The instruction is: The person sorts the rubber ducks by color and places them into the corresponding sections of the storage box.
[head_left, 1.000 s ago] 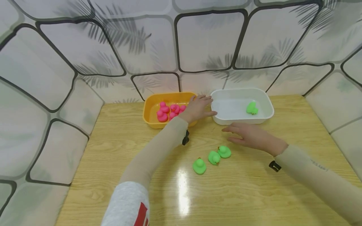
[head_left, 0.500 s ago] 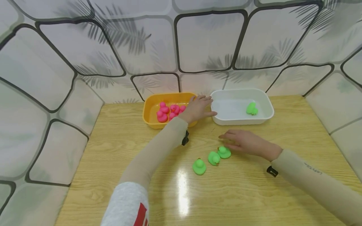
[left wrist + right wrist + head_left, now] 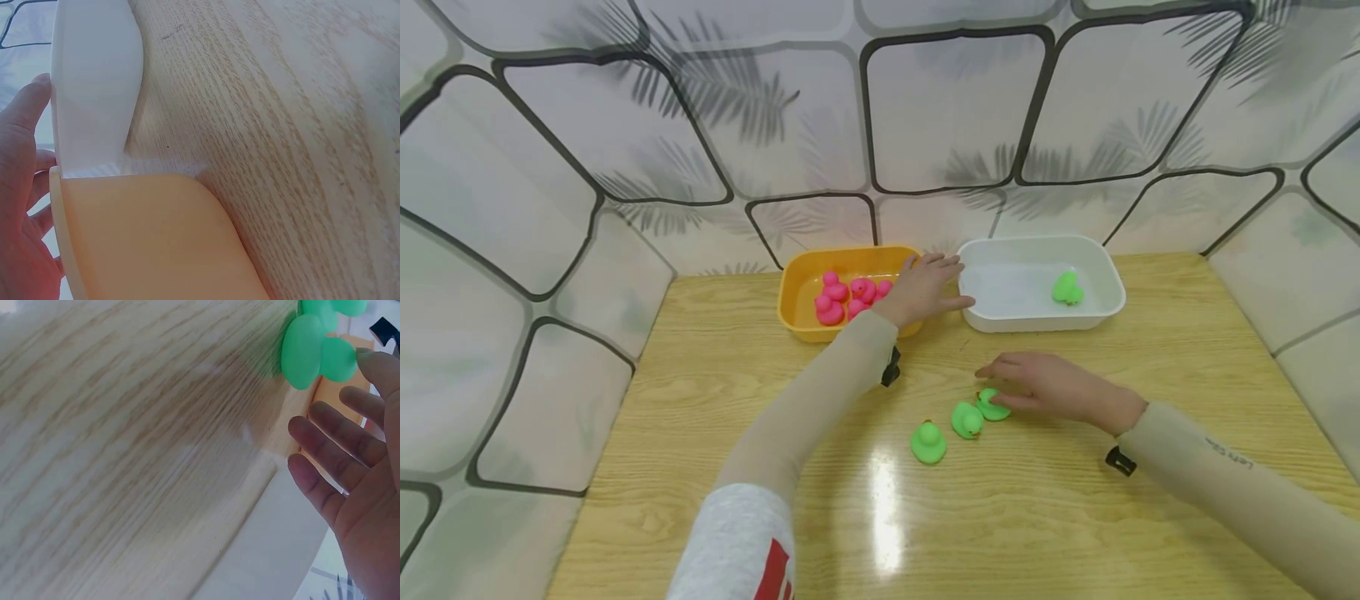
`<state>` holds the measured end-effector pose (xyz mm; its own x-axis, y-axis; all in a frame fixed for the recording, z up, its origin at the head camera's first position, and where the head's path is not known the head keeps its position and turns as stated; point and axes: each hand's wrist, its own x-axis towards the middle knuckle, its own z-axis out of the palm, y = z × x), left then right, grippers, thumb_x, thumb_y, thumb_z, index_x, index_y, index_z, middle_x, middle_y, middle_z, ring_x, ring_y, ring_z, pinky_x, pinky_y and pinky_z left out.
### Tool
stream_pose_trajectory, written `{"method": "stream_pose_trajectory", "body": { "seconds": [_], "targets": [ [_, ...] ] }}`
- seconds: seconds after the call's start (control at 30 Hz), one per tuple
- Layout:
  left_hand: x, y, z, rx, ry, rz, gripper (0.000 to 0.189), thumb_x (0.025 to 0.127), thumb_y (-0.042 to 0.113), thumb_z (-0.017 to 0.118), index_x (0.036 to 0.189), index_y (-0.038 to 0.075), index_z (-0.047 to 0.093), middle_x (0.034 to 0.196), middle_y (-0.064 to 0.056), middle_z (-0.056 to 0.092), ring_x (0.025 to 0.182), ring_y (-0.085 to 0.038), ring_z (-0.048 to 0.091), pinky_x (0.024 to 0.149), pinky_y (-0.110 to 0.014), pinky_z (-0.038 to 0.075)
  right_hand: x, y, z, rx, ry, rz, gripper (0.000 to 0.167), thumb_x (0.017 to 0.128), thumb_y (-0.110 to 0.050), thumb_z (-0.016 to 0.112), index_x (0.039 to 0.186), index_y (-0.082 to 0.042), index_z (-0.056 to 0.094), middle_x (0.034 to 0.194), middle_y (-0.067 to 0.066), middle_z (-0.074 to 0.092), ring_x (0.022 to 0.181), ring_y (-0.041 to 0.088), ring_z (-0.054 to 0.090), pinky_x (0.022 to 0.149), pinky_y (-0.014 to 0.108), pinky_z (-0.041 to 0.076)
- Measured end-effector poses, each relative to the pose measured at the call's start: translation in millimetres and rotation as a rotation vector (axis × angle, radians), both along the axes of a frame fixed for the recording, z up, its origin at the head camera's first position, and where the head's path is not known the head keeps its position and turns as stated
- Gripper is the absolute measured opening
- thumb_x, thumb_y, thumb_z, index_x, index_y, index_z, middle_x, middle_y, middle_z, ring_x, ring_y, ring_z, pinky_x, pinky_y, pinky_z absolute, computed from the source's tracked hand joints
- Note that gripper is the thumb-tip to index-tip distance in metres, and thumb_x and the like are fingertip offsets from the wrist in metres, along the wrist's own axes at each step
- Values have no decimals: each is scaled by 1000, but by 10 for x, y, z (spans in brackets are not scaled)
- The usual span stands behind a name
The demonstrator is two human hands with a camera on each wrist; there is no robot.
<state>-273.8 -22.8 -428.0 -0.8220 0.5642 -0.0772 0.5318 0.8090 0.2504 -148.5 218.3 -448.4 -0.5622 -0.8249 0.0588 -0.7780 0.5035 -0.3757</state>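
My left hand (image 3: 925,287) spreads across the gap between the orange tub (image 3: 786,293) and the white tub (image 3: 1011,283). In the left wrist view its straight fingers lie along the two rims. My right hand (image 3: 1052,385) hovers low over the nearest of three green rubber ducks (image 3: 991,407), partly covering it. The right wrist view has the thumb tip right at that duck's head (image 3: 339,359), with the other fingers extended and apart. Left of it sit a second green duck (image 3: 967,421) and a third green duck (image 3: 928,443).
Several pink rubber ducks (image 3: 829,312) lie in the orange tub, some hidden behind my left wrist. One more green duck (image 3: 1067,288) is in the white tub's right half. The wooden table (image 3: 700,417) meets a patterned wall (image 3: 955,108) behind the tubs.
My right hand has moved down and slightly left, from below the white tub to the rightmost loose green duck. The left hand stays where it was.
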Motion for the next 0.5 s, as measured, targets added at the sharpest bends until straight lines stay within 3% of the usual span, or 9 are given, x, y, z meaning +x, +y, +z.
{"method": "stream_pose_trajectory", "body": {
  "seconds": [0.33,0.5],
  "targets": [
    [0,-3,-18,10,4,0,76,101,63,56,159,17,44,168,-2,36,155,-27,29,124,-57,19,43,-27,22,16,-2,15,34,98,-21,74,128,-5,69,119,5,71,106,23,70,91,45,58],
    [-3,-2,-14,13,9,-5,75,101,63,55,159,16,44,167,-2,37,155,-28,29,124,-57,19,45,-2,-20,1,7,18,27,97,-20,75,121,-10,71,113,0,71,101,19,69,88,42,58]
  ]
}}
